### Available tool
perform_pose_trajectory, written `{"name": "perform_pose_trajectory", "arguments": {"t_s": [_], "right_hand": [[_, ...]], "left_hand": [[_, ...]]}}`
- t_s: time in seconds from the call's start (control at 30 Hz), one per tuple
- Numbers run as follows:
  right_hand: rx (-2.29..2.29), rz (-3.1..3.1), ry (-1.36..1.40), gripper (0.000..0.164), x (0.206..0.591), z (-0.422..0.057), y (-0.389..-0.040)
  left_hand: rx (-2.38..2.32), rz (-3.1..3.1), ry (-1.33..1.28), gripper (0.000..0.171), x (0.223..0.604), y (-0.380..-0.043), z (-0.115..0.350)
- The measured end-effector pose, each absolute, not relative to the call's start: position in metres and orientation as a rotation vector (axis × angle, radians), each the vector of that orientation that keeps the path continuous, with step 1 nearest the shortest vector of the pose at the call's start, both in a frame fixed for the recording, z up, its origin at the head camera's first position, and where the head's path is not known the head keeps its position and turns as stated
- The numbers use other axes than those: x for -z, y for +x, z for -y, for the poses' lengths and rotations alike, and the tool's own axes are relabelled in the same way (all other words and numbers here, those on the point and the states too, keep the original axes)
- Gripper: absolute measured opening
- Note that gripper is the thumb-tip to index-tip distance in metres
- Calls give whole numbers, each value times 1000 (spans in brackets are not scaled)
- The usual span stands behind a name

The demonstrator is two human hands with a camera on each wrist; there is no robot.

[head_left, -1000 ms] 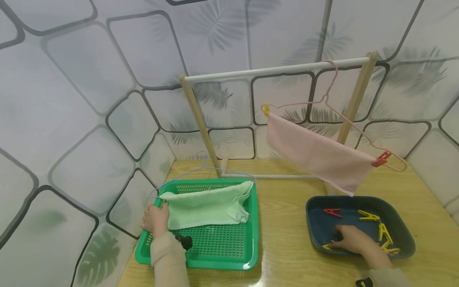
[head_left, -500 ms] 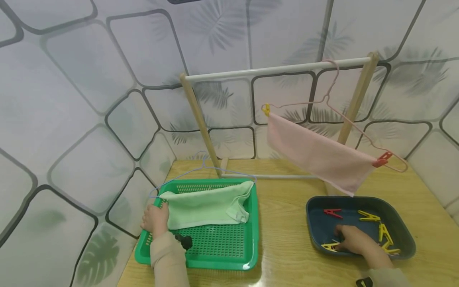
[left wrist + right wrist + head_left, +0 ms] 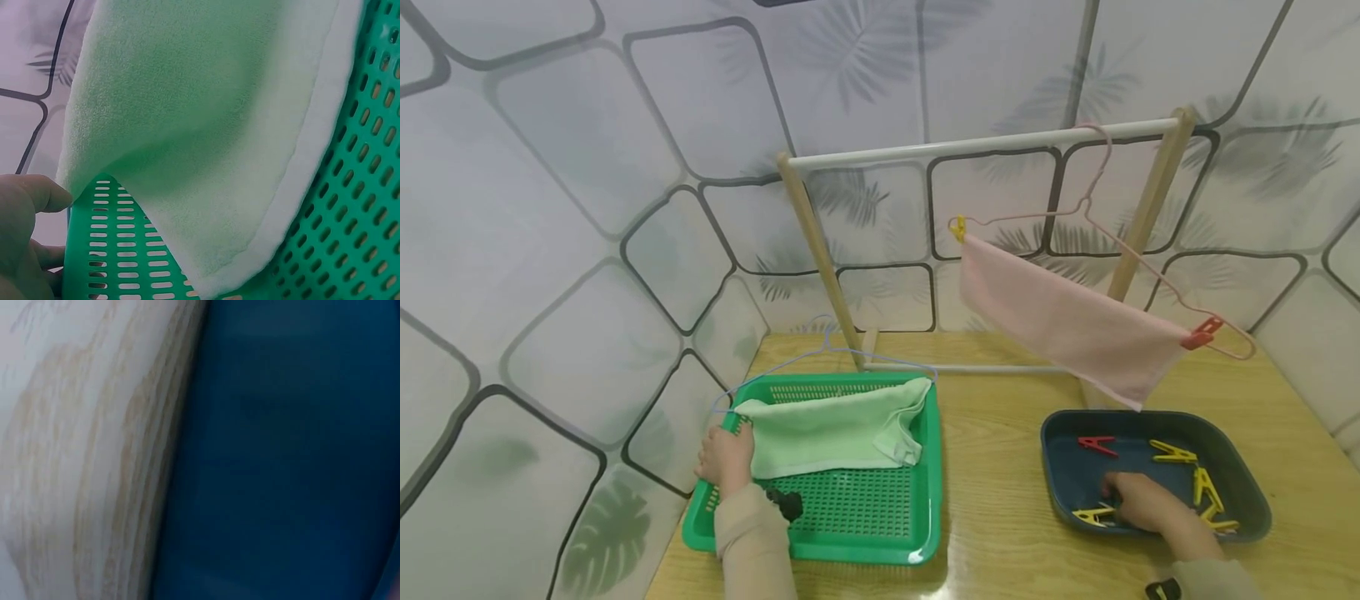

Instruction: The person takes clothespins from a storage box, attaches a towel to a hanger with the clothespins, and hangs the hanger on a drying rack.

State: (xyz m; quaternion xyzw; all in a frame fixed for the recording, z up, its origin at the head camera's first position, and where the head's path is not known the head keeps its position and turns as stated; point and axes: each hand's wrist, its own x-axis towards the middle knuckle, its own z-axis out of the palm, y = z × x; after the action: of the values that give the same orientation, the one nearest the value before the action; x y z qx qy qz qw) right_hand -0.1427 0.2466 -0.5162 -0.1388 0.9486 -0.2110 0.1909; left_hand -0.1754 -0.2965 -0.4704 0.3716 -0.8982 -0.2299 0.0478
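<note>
A light green towel [image 3: 835,429] lies folded in the green plastic basket [image 3: 925,500], its upper edge along the bottom of a thin blue hanger [image 3: 782,364]. At the basket's left rim, my left hand [image 3: 726,457] pinches the towel's corner; the left wrist view shows the thumb [image 3: 47,192] on the cloth and the other fingers mostly out of sight. My right hand [image 3: 1142,502] reaches down into a dark blue tub [image 3: 1052,475], beside a yellow clothespin [image 3: 1093,517]. Its fingertips are hidden, so what they hold does not show. The right wrist view has only tub and tabletop.
A pink towel [image 3: 1067,321] hangs clipped to a pink hanger [image 3: 1086,204] on the white rail [image 3: 925,152] of a wooden rack. A red clothespin [image 3: 1097,445] and several yellow ones lie in the tub. Patterned walls stand behind and at the left.
The right hand's fingers have drawn away from the yellow clothespin, which now shows more fully, and tucked downward in the tub. The left hand and green towel stay put.
</note>
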Motion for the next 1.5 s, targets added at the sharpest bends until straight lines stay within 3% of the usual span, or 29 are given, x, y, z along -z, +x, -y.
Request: {"name": "perform_pose_trajectory", "arguments": {"t_s": [0.77, 0.93, 1.2, 1.5], "right_hand": [[468, -2792, -364, 14, 520, -245, -142], [444, -2825, -336, 15, 520, -244, -143], [514, -2947, -350, 6, 522, -248, -146], [561, -2999, -280, 6, 521, -251, -149]], "left_hand": [[704, 2702, 1137, 51, 468, -176, 293], [702, 2700, 1147, 56, 483, -185, 306], [521, 2740, 1155, 61, 548, -210, 345], [681, 2710, 1155, 54, 475, -179, 300]]}}
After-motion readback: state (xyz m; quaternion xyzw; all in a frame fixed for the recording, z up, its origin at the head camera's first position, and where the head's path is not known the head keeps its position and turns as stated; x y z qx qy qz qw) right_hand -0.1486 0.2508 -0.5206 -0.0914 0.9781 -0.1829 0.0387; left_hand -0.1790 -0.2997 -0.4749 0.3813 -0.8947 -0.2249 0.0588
